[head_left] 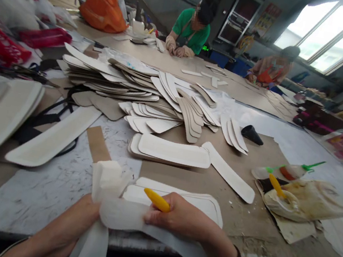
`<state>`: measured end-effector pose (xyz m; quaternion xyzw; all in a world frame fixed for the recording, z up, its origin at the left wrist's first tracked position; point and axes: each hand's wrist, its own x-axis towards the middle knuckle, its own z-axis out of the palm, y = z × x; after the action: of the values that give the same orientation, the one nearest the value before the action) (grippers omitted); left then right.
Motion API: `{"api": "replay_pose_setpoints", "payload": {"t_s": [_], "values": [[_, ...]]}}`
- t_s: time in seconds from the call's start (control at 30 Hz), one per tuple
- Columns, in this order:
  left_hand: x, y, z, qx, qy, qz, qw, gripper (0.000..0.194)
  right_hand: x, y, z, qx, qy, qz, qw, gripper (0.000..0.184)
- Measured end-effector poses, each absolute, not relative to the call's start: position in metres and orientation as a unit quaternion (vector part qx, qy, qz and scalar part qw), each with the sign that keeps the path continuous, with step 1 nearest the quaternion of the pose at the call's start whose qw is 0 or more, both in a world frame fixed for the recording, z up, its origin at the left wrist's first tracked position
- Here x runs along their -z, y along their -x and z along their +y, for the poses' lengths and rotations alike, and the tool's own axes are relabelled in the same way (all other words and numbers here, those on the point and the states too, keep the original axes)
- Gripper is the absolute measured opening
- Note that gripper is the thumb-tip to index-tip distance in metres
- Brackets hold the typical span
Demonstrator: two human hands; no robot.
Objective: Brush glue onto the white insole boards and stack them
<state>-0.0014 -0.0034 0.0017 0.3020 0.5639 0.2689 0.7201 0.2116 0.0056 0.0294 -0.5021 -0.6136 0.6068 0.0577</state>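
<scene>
Strip of thin white material (126, 214) spans the space between the two hands, low over the near edge of the desk (52, 200), its tail hanging below the right wrist. The right hand (177, 216) closes round a yellow-handled tool (158, 200) and meets the strip with its thumb; the tool's working end is hidden in the fist. The left hand (80, 221) sits behind a folded white bundle (107, 179), its fingers covered, so I cannot tell how they grip. With one hand doing double duty, a light thumb pinch would probably serve best, leaving the handle steady in the palm and its tip turned away from the material. Something this thin likely creases easily, so even tension between the hands matters more than force. White panels (180, 193) lie just beyond the right hand; raised wrists would avoid dragging the loose tail across them.
</scene>
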Motion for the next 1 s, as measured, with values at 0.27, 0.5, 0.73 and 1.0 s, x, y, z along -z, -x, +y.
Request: {"api": "replay_pose_setpoints", "payload": {"t_s": [0.27,0.5,0.73,1.0], "values": [[0.017,0.012,-0.006,-0.273,-0.218,0.545,0.762,0.038,-0.017,-0.224,0.016,-0.536,0.572,-0.620,-0.013,0.028],[0.006,0.008,-0.003,-0.247,-0.316,0.563,0.723,0.034,-0.016,-0.227,0.018,-0.507,0.588,-0.627,-0.051,0.024],[0.010,0.001,-0.003,-0.239,-0.388,0.586,0.670,0.028,-0.019,-0.228,0.019,-0.498,0.585,-0.636,-0.074,0.021],[0.007,0.002,-0.001,-0.234,-0.383,0.584,0.676,0.032,-0.028,-0.232,0.020,-0.480,0.577,-0.652,-0.107,0.023]]}}
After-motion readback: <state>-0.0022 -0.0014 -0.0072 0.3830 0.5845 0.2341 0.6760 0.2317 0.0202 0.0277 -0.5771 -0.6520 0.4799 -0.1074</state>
